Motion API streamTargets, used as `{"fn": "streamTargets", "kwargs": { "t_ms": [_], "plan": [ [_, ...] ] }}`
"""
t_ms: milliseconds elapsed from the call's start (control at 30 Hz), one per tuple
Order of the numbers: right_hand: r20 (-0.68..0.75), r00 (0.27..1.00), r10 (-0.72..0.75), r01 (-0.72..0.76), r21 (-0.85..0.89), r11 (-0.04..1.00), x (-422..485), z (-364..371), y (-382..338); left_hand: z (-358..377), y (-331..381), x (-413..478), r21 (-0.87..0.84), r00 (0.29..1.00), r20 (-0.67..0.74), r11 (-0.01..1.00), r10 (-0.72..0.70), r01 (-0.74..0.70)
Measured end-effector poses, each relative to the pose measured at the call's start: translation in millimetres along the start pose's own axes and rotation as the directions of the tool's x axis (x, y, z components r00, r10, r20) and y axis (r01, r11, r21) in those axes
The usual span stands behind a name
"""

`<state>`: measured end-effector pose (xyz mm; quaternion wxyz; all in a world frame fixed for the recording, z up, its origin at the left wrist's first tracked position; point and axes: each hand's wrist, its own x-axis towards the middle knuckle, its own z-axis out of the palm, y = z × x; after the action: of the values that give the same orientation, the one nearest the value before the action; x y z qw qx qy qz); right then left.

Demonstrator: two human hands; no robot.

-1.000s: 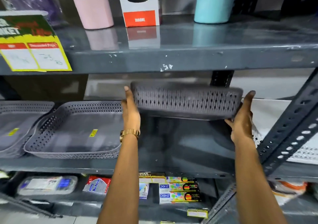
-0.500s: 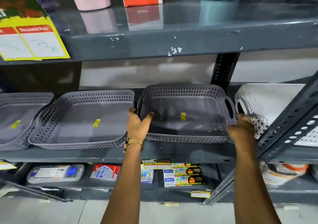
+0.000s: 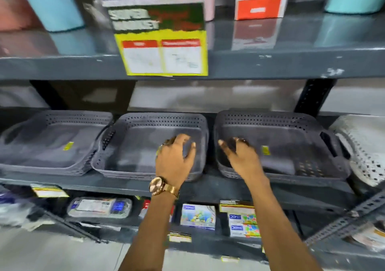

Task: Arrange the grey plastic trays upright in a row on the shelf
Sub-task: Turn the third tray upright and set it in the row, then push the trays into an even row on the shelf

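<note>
Three grey plastic trays stand leaning back in a row on the dark metal shelf [image 3: 208, 187]: the left tray [image 3: 52, 145], the middle tray [image 3: 133, 145] and the right tray [image 3: 291, 137]. Each is a shallow rounded rectangle with a smooth floor and walls pierced by rows of small holes; the right one has a cut-out handle slot at its far end, and a small yellow sticker [image 3: 265, 150] sits on its floor, its print too blurred to read. My left hand [image 3: 174, 160] hovers over the right part of the middle tray, fingers spread apart and curled, gripping nothing; a gold metal watch [image 3: 160, 186] wraps that wrist. My right hand [image 3: 242, 156] is over the left part of the right tray, fingers loose and apart; whether they touch the plastic I cannot tell. A white perforated basket [image 3: 366, 145] sits just beside the right tray. On the edge of the shelf above hangs a price sign [image 3: 162, 39], green over yellow, reading "SUPER MARKET"; its smaller writing is unreadable. Above stand smooth pink and teal tumblers and a white box with an orange band [image 3: 259, 8].
</note>
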<state>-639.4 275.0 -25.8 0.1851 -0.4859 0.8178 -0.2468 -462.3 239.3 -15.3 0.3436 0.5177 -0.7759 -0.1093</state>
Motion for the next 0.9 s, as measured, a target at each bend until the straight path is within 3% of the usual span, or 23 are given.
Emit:
{"fn": "streamTargets", "kwargs": {
  "t_ms": [100,200,300,400,467,633,767,900],
  "plan": [
    [0.086,0.989,0.119,-0.12,0.003,0.993,-4.8,33.2,-26.6,-46.2,-68.7,9.4,0.093,1.0,-0.005,0.995,-0.023,0.023],
    [0.05,0.978,0.203,-0.198,-0.092,0.976,-3.4,51.0,-35.0,-83.3,-143.3,18.5,0.247,0.985,0.044,0.957,-0.166,0.15],
    [0.017,0.98,0.2,-0.194,-0.164,0.967,5.0,57.4,-38.1,-102.9,-202.0,25.4,0.29,0.941,0.094,0.913,-0.324,0.286],
    [-0.027,0.979,0.203,-0.203,-0.236,0.95,7.9,62.4,-40.0,-109.4,-235.5,33.5,0.319,0.902,0.188,0.892,-0.389,0.319],
    [-0.065,0.973,0.223,-0.232,-0.232,0.945,7.3,68.6,-42.9,-109.9,-244.7,37.1,0.316,0.905,0.228,0.906,-0.359,0.28],
    [-0.168,0.948,0.271,-0.303,-0.207,0.93,1.8,82.3,-50.3,-102.7,-257.6,36.7,0.285,0.962,0.162,0.944,-0.22,0.168],
    [-0.227,0.931,0.285,-0.325,-0.166,0.931,5.0,84.6,-50.1,-97.0,-264.1,34.8,0.262,0.973,0.138,0.954,-0.187,0.146],
    [-0.385,0.867,0.316,-0.374,-0.086,0.923,12.4,90.5,-51.6,-88.8,-266.2,40.4,0.255,0.982,0.091,0.957,-0.165,0.137]
  ]
}}
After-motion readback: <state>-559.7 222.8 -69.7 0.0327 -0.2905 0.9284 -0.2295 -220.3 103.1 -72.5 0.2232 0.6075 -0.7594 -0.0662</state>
